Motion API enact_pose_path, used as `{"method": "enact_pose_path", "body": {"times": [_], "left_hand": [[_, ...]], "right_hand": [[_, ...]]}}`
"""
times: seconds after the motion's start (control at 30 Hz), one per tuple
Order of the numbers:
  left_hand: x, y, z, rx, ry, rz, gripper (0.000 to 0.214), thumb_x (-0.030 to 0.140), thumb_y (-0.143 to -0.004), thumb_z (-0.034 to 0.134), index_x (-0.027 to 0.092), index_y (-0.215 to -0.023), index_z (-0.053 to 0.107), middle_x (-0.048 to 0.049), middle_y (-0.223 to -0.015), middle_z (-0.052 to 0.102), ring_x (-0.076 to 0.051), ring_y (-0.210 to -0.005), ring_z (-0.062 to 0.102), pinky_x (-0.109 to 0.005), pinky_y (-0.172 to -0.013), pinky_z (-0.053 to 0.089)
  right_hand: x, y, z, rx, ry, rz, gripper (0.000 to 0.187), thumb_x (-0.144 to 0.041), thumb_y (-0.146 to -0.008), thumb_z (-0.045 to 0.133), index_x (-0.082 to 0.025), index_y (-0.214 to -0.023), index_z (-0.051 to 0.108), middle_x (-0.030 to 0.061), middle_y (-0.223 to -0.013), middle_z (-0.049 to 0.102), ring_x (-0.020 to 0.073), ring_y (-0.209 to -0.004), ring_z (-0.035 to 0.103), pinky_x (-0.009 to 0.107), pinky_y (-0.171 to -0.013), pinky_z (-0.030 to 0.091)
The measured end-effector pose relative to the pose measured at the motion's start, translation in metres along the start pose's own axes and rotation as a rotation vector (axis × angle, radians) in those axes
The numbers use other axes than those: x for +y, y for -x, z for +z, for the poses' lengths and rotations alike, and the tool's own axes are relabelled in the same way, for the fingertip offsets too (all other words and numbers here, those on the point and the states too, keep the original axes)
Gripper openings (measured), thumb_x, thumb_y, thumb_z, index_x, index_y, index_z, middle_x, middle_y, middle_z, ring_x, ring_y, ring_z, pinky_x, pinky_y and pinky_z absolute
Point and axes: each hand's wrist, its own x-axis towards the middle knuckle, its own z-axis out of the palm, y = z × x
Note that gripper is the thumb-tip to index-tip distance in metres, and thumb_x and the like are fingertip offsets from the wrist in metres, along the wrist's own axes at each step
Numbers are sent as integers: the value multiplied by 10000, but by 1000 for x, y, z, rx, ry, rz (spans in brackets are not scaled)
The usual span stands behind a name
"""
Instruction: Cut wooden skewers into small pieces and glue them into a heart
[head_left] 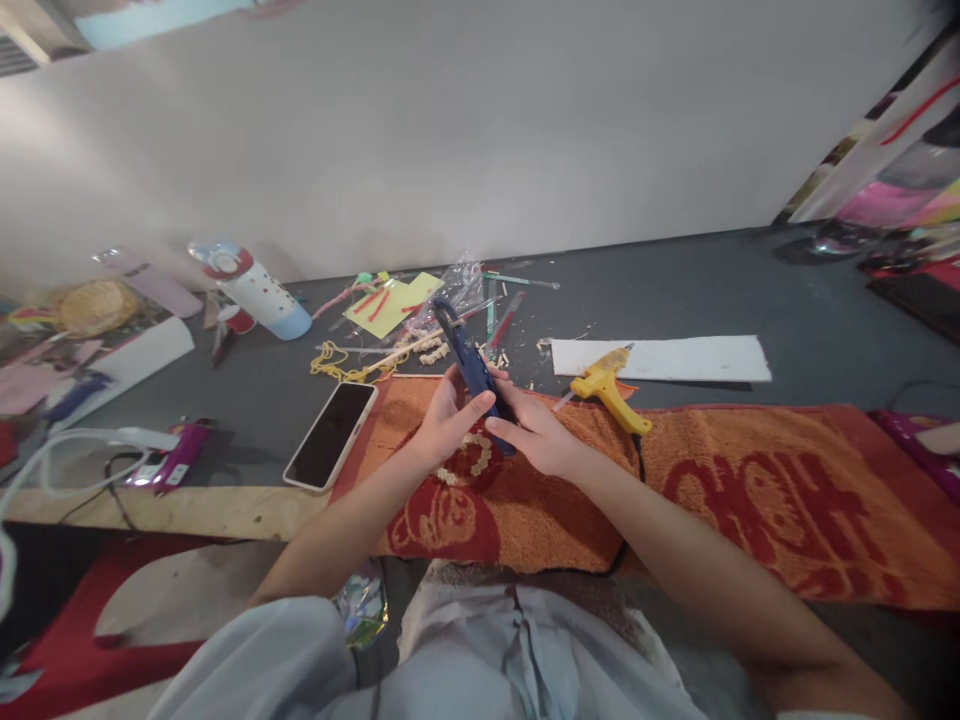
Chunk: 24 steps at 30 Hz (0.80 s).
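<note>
Both my hands hold a long dark blue object with a curved, hook-like far end; its exact kind I cannot make out. My left hand grips its left side, thumb laid along it. On its right side my right hand closes around the lower part. Below the hands, a ring of small pale pieces lies on the orange towel, partly hidden by the fingers and the blue object. To the right of my right hand rests a yellow glue gun, its tip over a white strip.
A phone lies left of the towel. Behind are yellow string, yellow paper, clear plastic and several sticks. A spotted bottle stands back left. A purple power strip with cables is at left. A pale wall rises behind.
</note>
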Motion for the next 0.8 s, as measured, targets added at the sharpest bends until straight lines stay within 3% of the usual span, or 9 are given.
{"method": "enact_pose_path", "body": {"times": [0.2, 0.37, 0.67, 0.8], "left_hand": [[-2, -1, 1, 43, -11, -8, 496, 513, -738, 727, 193, -1061, 527, -90, -1060, 662, -214, -999, 625, -367, -897, 514], [-4, -1, 2, 62, -26, -20, 476, 519, -746, 716, 197, -1050, 543, -82, -1044, 669, -212, -998, 622, -373, -924, 498], [-4, -2, 3, 87, -30, -50, 489, 545, -739, 710, 191, -1039, 557, -80, -1033, 672, -218, -996, 628, -375, -918, 498], [-6, -7, -5, 82, -220, -42, 524, 584, -753, 668, 180, -1054, 522, -95, -1024, 666, -228, -959, 635, -382, -870, 501]], "right_hand": [[1, -1, 1, 2, -4, 24, 518, -446, -921, 467, -152, -1348, 479, 163, -1371, 541, 287, -1306, 476, 480, -1106, 347], [1, -2, 2, 17, -39, 29, 522, -401, -917, 471, -165, -1383, 461, 138, -1463, 472, 279, -1373, 407, 482, -1133, 312], [2, -4, 2, 26, -125, 85, 558, -404, -882, 515, -195, -1397, 463, 102, -1464, 478, 284, -1367, 404, 488, -1136, 301], [2, -6, 4, 31, -207, 121, 531, -385, -876, 504, -165, -1359, 483, 118, -1399, 534, 273, -1305, 465, 461, -1118, 322]]}}
